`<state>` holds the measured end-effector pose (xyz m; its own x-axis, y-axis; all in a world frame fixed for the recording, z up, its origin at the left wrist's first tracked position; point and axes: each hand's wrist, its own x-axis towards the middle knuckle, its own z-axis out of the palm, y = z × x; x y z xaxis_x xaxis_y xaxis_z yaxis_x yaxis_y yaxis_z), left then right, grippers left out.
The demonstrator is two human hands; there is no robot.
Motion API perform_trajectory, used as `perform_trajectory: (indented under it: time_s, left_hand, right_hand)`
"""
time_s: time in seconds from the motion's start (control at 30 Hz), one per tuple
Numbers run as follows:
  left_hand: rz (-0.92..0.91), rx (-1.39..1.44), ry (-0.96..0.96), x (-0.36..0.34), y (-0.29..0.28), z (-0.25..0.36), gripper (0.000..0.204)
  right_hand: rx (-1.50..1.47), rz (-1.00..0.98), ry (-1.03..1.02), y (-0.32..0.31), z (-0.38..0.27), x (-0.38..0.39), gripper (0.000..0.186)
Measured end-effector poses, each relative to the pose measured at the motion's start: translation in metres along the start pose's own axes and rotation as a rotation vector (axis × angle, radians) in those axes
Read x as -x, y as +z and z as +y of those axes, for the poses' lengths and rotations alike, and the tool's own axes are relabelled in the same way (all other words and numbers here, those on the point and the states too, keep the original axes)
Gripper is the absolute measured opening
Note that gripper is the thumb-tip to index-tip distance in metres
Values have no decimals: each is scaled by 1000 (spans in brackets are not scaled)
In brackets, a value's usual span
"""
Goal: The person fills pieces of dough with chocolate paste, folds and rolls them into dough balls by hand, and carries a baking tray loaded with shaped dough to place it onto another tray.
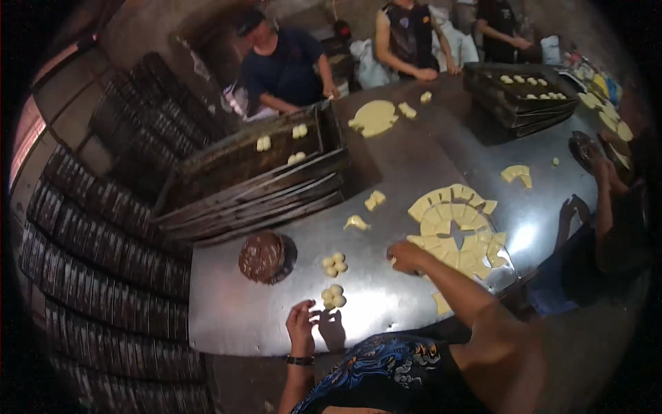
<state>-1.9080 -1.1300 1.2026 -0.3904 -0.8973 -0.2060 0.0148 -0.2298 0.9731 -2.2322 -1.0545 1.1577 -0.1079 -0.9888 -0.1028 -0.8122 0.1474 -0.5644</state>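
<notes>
My left hand [301, 327] is just above the metal table's near edge, its fingers loosely bent and apart, with nothing seen in them. Beside its fingertips sits a cluster of pale yellow dough balls [334, 297], and a second cluster [334, 264] lies a little farther off. At the left edge of a ring of cut flat dough pieces [452, 214], my right hand [408, 257] is closed, a bit of pale dough showing at its fingertips. A round mass of dark brown filling [262, 257] stands to the left. Two loose dough pieces [374, 201] lie beyond my right hand.
Stacked dark trays [255, 196], the top one holding a few dough balls, stand at the table's left. Another tray stack [520, 103] is at the far right. Co-workers stand across the table and at the right. Many more trays [103, 276] are piled at left.
</notes>
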Motion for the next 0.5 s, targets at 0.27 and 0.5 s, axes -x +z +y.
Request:
perform_trajectory:
  time_s: [0.27,0.5]
  left_hand:
    - [-170,-6,157,-21,38,-13,29]
    - [141,-80,342,-14,64,7,28]
  right_hand:
    - [-1198,357,39,35,-106,30,33]
    - [-1317,302,102,68,-176,32,29]
